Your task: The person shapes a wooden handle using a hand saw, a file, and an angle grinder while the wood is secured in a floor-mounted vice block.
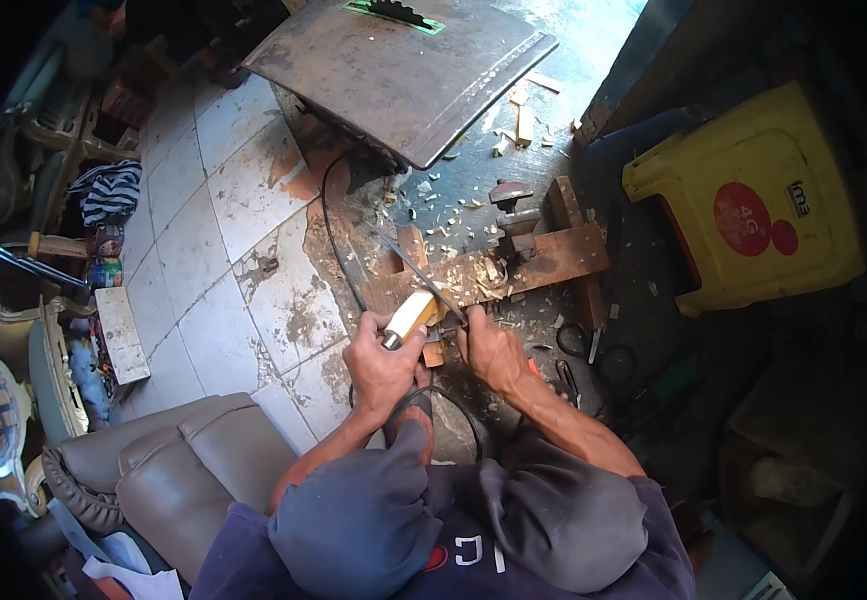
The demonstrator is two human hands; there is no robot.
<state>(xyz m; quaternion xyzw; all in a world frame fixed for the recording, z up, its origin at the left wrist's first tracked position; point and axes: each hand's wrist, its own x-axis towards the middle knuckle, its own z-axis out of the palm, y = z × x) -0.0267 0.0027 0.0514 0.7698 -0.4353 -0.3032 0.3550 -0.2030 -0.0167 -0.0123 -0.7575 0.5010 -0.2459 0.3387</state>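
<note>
My left hand (382,362) is closed around a short pale wooden handle (413,314) with a shiny metal collar at its near end. My right hand (495,352) grips the near end of a long, thin, dark metal file (415,264), which slants away to the far left. The file crosses the far end of the wooden handle and seems to touch it. Just beyond both hands lies a low wooden work beam (559,262), strewn with shavings, with an upright wooden peg (412,246) on it. My fingers hide part of the handle and the file's grip.
A metal saw table (394,75) with a toothed blade stands ahead. The clamp (516,215) rises from the beam's right part. To the right sits a yellow plastic stool (754,200); scissors (594,345) lie nearer. A black cable (326,210) crosses the tiles. A brown cushioned seat (194,460) is at left.
</note>
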